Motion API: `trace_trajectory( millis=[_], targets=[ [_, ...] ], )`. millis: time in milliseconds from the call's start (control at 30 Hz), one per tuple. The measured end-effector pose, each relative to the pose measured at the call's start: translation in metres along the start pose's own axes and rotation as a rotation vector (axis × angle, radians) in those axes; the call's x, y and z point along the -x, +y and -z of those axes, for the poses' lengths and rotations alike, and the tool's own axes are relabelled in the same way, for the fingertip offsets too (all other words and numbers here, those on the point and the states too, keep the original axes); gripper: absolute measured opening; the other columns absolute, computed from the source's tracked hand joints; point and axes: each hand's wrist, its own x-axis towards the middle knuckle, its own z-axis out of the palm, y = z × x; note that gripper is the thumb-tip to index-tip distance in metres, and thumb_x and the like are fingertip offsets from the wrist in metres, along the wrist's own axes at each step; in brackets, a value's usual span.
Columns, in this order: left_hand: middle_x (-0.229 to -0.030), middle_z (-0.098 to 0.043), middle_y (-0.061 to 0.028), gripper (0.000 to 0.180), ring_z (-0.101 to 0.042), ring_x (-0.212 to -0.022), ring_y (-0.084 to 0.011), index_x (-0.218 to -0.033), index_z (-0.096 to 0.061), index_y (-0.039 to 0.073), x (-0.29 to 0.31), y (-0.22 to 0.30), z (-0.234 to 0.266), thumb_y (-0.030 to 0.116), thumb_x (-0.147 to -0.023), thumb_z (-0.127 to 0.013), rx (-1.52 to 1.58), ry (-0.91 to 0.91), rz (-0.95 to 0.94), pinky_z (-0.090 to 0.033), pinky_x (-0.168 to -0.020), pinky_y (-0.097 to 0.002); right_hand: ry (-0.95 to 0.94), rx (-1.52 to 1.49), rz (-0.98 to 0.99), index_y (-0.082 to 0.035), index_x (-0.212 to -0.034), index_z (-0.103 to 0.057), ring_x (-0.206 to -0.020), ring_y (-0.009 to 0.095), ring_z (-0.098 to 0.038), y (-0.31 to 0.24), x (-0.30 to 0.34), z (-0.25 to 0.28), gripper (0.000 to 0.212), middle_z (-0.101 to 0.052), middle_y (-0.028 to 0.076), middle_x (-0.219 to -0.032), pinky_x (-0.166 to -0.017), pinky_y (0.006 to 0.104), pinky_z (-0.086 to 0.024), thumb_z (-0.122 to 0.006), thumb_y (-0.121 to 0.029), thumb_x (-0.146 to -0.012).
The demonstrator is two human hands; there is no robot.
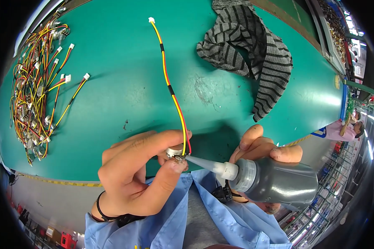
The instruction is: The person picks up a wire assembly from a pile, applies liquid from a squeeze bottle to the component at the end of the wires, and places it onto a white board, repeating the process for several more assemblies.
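Between thumb and fingers, my left hand [143, 166] pinches a small round metal potentiometer [175, 151]. Red and yellow wires [178, 110] run from its terminals away across the table, with black bands round them and a white connector [151, 20] at the far end. My right hand [262, 149] is closed round a dark squeeze bottle [282, 182] that lies tilted on its side. Its pale tapered nozzle [205, 163] points left, and the tip is at the potentiometer's terminals; whether it touches them I cannot tell.
A heap of similar wired potentiometers [33, 95] lies on the left of the green table [124, 54]. A crumpled grey and black striped cloth [253, 50] is at the far right. Beyond the table's right edge, a person in pink [338, 130] and racks are visible.
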Motion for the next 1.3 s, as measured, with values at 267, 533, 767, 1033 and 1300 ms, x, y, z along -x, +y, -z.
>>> trace_trajectory(
  millis=[267,533,767,1033,1300],
  targets=[
    [-0.088,-0.069,-0.0183,0.027,-0.062,-0.063,-0.0142,-0.103,-0.062,-0.012,0.000,0.009,-0.005,-0.008,-0.076,-0.062,0.055,0.074,0.108,-0.048,-0.059,-0.0232,-0.068,-0.053,0.106,0.003,-0.105,-0.042,-0.049,0.021,-0.052,0.004,-0.007,0.001,0.070,-0.051,0.011,-0.077,-0.056,0.0390,-0.043,-0.074,-0.051,-0.075],
    [-0.090,-0.068,-0.0205,0.027,-0.067,-0.067,-0.0172,-0.105,-0.061,-0.013,0.002,0.004,-0.003,-0.009,-0.079,-0.058,0.100,0.060,0.065,-0.051,-0.061,-0.0256,0.008,-0.041,0.080,0.002,-0.102,-0.044,-0.052,0.021,-0.052,0.004,-0.005,-0.004,0.069,-0.051,0.011,-0.082,-0.057,0.0398,-0.044,-0.076,-0.052,-0.073],
    [-0.092,-0.068,-0.0212,0.027,-0.067,-0.065,-0.0188,-0.105,-0.060,-0.014,0.001,0.004,-0.004,-0.009,-0.079,-0.057,0.113,0.046,0.050,-0.052,-0.062,-0.0279,-0.017,-0.050,0.011,0.001,-0.103,-0.046,-0.058,0.021,-0.053,-0.004,-0.007,0.000,0.070,-0.052,0.011,-0.087,-0.061,0.0407,-0.045,-0.079,-0.051,-0.070],
    [-0.079,-0.063,-0.0159,0.029,-0.060,-0.059,-0.0169,-0.108,-0.057,-0.014,0.002,0.002,-0.007,0.004,-0.085,-0.058,0.102,0.071,0.046,-0.047,-0.056,-0.0262,-0.063,-0.076,0.007,0.001,-0.103,-0.047,-0.060,0.021,-0.053,-0.002,-0.006,0.005,0.070,-0.053,0.012,-0.092,-0.062,0.0415,-0.045,-0.081,-0.050,-0.068],
    [-0.090,-0.067,-0.0220,0.028,-0.067,-0.064,-0.0205,-0.106,-0.059,-0.016,0.003,0.001,-0.001,-0.008,-0.080,-0.055,0.186,0.047,0.041,-0.053,-0.060,-0.0290,-0.172,-0.001,0.097,0.002,-0.115,-0.038,-0.052,0.021,-0.050,0.005,-0.008,0.011,0.079,-0.054,0.013,-0.065,-0.061,0.0360,-0.037,-0.076,-0.050,-0.069]
  ],
)
